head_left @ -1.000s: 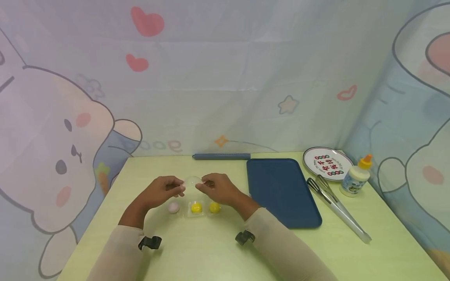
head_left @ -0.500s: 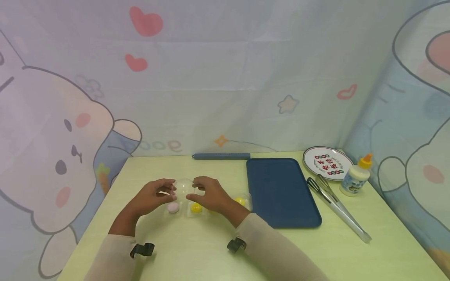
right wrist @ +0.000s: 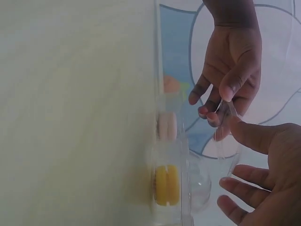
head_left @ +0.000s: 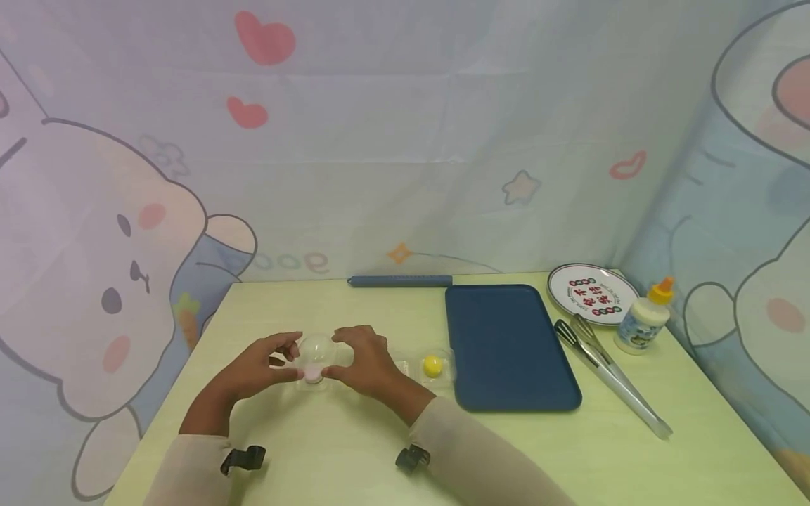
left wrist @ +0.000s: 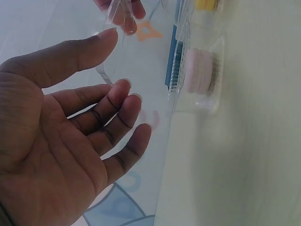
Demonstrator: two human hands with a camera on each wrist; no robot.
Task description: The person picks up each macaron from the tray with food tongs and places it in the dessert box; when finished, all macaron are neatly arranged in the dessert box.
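Note:
A clear plastic dome lid (head_left: 316, 346) is held between both hands, close over a pink macaron (head_left: 313, 374) that sits on a clear base. My left hand (head_left: 261, 365) pinches the lid's left edge with thumb and fingertips. On the opposite edge, my right hand (head_left: 363, 362) grips with its thumb and fingers. The right wrist view shows both thumbs at the thin lid, with the pink macaron (right wrist: 167, 126) and a yellow macaron (right wrist: 167, 185) beside it in clear packaging. From the head, that yellow macaron is hidden behind my right hand.
Further right, another yellow macaron (head_left: 433, 365) is in a clear container by a dark blue tray (head_left: 512, 348). Beyond the tray are tongs (head_left: 614, 376), a printed plate (head_left: 591, 292) and a yellow-capped bottle (head_left: 644, 316). A blue-grey rod (head_left: 400, 281) lies along the back edge.
Both hands have carried the dome lid left and toward the person, down over the pink macaron. The packaged yellow macaron near the tray has come out from behind the right forearm.

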